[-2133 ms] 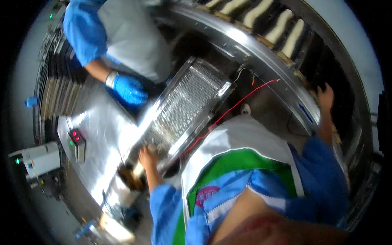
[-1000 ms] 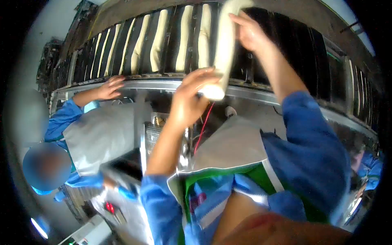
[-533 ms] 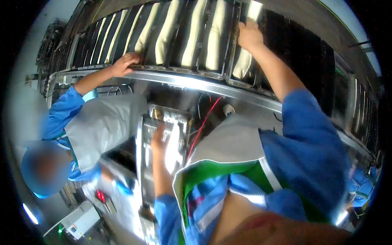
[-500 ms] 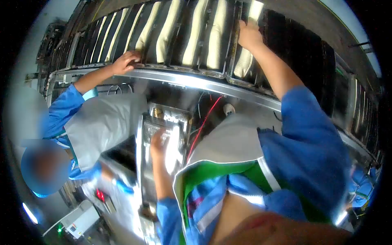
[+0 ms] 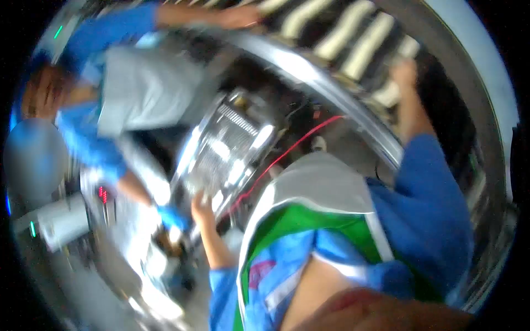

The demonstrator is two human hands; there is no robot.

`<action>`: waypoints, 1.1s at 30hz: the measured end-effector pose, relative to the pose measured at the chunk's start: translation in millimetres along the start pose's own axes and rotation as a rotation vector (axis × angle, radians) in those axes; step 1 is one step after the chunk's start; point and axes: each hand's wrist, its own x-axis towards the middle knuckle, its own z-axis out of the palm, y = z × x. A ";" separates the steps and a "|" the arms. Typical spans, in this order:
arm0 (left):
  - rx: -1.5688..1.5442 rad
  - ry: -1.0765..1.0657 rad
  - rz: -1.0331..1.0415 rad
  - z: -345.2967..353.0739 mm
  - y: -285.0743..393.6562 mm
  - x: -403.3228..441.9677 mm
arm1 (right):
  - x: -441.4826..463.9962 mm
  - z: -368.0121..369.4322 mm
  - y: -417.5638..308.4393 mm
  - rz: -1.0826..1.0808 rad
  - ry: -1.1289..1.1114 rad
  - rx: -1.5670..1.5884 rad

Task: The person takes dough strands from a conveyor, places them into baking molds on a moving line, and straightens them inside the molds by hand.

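At the right, my right hand [image 5: 404, 74] is over a pale dough strip [image 5: 387, 94] lying in a black tray; the strip shows above and below the hand. Motion blur hides how its fingers are set. My left hand [image 5: 202, 209] is low over the near end of a shiny metal tray with a perforated surface [image 5: 221, 146], its fingers smeared. More pale strips [image 5: 345, 33] lie side by side in black trays along the curved steel rail [image 5: 309, 69].
A co-worker in blue with a grey apron [image 5: 143, 91] stands at the left, one bare hand [image 5: 240, 16] by the trays and one blue-gloved hand [image 5: 174, 218] near the metal tray. A red cord [image 5: 287, 151] hangs between rail and metal tray. A white device [image 5: 61, 223] stands lower left.
The view has swung left, so the trays now run diagonally at the upper right. My left hand is nearer the metal tray's close end. The co-worker's gloved hand has come closer to that tray.
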 end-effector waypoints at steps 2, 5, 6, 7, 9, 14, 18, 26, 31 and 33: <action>-0.043 0.059 0.032 12.1 -15.7 5.1 | 20.7 21.9 34.0 -0.086 0.044 -0.089; -0.057 0.179 -0.055 23.9 -48.3 -2.1 | 2.4 12.3 81.2 -0.159 -0.058 -0.237; -0.050 0.227 -0.099 22.3 -53.7 -8.6 | -3.9 9.7 86.2 -0.187 -0.086 -0.281; -0.073 0.229 -0.146 13.8 -47.7 -16.4 | -14.5 8.3 93.7 -0.201 -0.131 -0.300; -0.036 0.281 -0.205 11.0 -69.9 -26.2 | -32.8 15.0 74.2 -0.135 -0.133 -0.217; -0.046 0.418 -0.331 -1.1 -118.6 -39.7 | -22.7 51.7 93.0 0.058 -0.211 0.247; 0.068 0.476 -0.354 -17.5 -161.0 -34.1 | -79.2 -11.8 35.9 0.179 0.121 0.181; 0.198 0.523 -0.580 -29.8 -232.3 -21.5 | -130.8 -15.7 21.4 -0.263 0.182 -0.041; 0.257 0.583 -0.626 -35.7 -247.7 -14.5 | -163.2 -35.5 -14.2 -0.105 0.147 -0.107; 0.284 0.614 -0.623 -35.6 -252.2 -11.7 | -174.7 -49.2 -26.8 -0.069 0.099 -0.021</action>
